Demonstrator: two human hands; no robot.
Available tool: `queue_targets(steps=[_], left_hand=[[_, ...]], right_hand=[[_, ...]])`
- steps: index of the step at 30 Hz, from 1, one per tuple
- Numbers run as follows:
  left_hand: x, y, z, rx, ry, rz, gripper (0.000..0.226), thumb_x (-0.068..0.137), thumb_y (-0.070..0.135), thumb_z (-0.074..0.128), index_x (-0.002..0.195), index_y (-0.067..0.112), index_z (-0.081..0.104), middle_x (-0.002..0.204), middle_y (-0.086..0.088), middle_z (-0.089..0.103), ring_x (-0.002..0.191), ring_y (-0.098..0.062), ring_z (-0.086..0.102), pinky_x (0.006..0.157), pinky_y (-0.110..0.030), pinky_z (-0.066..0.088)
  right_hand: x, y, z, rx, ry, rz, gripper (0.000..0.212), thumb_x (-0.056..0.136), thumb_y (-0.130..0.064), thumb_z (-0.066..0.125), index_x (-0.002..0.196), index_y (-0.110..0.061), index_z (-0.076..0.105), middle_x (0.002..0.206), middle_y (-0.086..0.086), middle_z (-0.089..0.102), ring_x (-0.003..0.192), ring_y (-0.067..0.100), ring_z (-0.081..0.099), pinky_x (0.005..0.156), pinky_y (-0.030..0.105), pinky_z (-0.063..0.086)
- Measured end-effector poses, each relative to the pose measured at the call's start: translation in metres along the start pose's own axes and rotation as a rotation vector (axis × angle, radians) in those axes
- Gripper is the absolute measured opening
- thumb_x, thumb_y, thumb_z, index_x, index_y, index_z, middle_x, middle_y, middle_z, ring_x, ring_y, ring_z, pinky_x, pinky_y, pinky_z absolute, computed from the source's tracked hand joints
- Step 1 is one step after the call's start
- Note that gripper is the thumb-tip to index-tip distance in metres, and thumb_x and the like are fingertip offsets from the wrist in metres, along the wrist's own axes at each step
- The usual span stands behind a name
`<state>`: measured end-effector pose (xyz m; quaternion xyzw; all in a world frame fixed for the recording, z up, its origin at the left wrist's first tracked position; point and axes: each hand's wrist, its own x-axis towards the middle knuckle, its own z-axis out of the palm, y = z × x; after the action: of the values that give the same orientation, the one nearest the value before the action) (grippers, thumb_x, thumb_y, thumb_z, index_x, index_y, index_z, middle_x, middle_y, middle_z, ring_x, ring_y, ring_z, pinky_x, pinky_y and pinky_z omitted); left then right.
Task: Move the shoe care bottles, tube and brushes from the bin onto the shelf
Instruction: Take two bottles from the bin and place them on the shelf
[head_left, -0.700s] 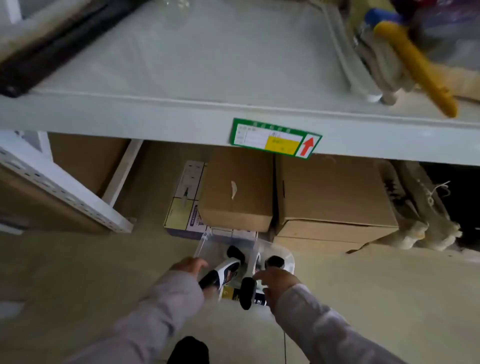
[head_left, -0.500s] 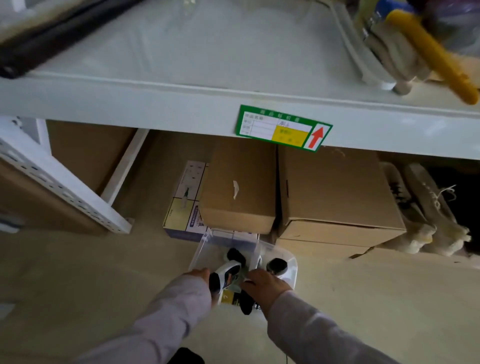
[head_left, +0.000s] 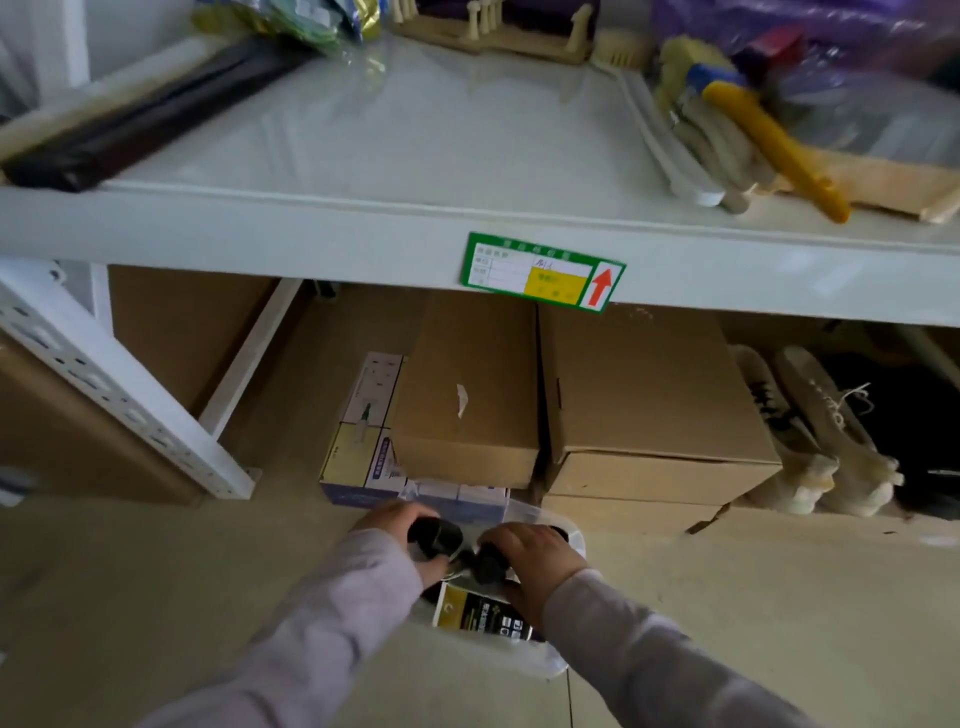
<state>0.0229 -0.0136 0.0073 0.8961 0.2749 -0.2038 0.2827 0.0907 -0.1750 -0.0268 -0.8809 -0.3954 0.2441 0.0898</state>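
Note:
A clear plastic bin (head_left: 555, 667) sits on the floor below the white shelf (head_left: 395, 135). My left hand (head_left: 402, 535) is in the bin, closed around a black-capped bottle (head_left: 435, 538). My right hand (head_left: 537, 558) grips a second black-capped bottle (head_left: 491, 564) beside it. Between my forearms lies a black and gold labelled box or bottle (head_left: 480, 616) in the bin. What else the bin holds is hidden by my hands.
The shelf bears brushes with a yellow-handled one (head_left: 774, 145) at the right, a black bar (head_left: 140, 124) at the left and packets at the back. Under the shelf stand cardboard boxes (head_left: 644, 395), a printed box (head_left: 363, 431) and pale shoes (head_left: 826, 436).
Both hands went deeper into the bin and closed on the black-capped bottles. The view tilted up, showing more of the shelf top.

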Motion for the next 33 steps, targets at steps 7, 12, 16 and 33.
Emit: queue_targets(steps=[7, 12, 16, 33], left_hand=[[-0.054, 0.026, -0.102, -0.266, 0.311, 0.524, 0.039, 0.056, 0.037, 0.076, 0.086, 0.056, 0.057, 0.098, 0.023, 0.058, 0.098, -0.012, 0.063, 0.092, -0.029, 0.054], [-0.110, 0.062, -0.195, -0.525, 0.515, 0.853, 0.044, 0.048, 0.040, 0.073, 0.089, 0.055, 0.064, 0.097, 0.023, 0.072, 0.085, -0.001, 0.071, 0.077, -0.021, 0.058], [-0.115, 0.096, -0.258, -0.587, 0.655, 0.934, 0.043, 0.050, 0.023, 0.083, 0.079, 0.049, 0.065, 0.071, 0.038, 0.069, 0.069, 0.016, 0.066, 0.059, 0.000, 0.048], [0.005, 0.150, -0.349, -0.212, 0.843, 0.596, 0.039, 0.085, 0.030, 0.062, 0.123, 0.020, 0.057, 0.122, -0.003, 0.064, 0.110, -0.022, 0.057, 0.084, -0.021, 0.034]], right_hand=[[-0.048, -0.037, -0.121, 0.435, 0.516, -0.135, 0.051, 0.077, -0.045, 0.066, 0.121, -0.028, 0.045, 0.104, -0.016, 0.058, 0.091, 0.001, 0.058, 0.081, 0.022, 0.048], [-0.082, -0.081, -0.231, 0.480, 0.806, -0.418, 0.051, 0.073, -0.070, 0.045, 0.112, -0.038, 0.044, 0.093, -0.008, 0.063, 0.083, 0.012, 0.065, 0.073, 0.029, 0.056], [-0.067, -0.100, -0.303, 0.558, 0.932, -0.458, 0.054, 0.073, -0.056, 0.060, 0.111, -0.017, 0.053, 0.097, 0.008, 0.067, 0.087, 0.026, 0.065, 0.078, 0.048, 0.054], [0.070, -0.083, -0.373, 0.558, 0.904, -0.066, 0.043, 0.084, -0.032, 0.063, 0.121, -0.013, 0.050, 0.102, -0.001, 0.061, 0.094, 0.019, 0.058, 0.079, 0.029, 0.044]])
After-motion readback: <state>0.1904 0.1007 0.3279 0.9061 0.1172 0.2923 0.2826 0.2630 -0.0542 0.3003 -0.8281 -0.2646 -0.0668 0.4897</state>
